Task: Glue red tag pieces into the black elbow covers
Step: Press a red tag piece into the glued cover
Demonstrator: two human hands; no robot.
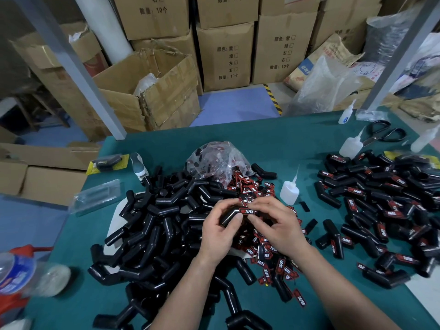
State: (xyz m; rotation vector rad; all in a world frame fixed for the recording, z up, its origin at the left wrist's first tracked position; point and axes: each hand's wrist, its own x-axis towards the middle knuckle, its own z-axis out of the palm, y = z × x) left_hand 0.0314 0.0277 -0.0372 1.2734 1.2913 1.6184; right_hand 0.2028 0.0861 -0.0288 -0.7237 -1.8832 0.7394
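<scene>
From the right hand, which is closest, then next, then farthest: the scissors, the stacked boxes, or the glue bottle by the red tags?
1. Glue bottle: just beyond the right hand, slightly to its right.
2. Scissors: far right corner of the table.
3. Stacked boxes: off the table, at the back.

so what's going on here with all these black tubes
A person holds one black elbow cover in the left hand while the right hand pinches a red tag onto it. Untagged covers are heaped to the left, tagged covers lie on the right, loose tags spill beneath the hands, and a glue bottle stands nearby.
</scene>
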